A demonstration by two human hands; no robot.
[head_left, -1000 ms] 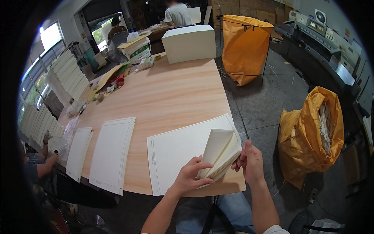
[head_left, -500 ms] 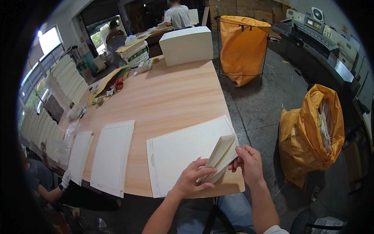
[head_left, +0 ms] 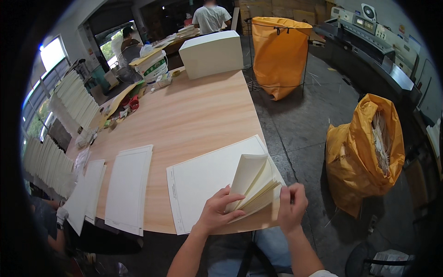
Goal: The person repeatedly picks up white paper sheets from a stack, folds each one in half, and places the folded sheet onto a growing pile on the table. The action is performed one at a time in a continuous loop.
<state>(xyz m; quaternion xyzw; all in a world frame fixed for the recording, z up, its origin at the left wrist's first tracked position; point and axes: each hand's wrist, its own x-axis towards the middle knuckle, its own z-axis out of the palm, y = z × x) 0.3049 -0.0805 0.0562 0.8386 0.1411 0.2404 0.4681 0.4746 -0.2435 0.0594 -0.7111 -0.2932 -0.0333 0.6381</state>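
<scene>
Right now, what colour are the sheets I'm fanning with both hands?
Cream, slightly yellower than the white sheet beneath; the stack shows best in the head view.

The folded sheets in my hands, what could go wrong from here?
The folded sheets fan open between the left hand and right hand, so the layers may slip out of line. They sit at the table corner by the edge, so a loose sheet might slide to the floor. The large flat sheet underneath could shift or crease.

Two narrower white paper stacks and on the wooden worktop; large white box at its far end; orange bags and on the floor.
</scene>
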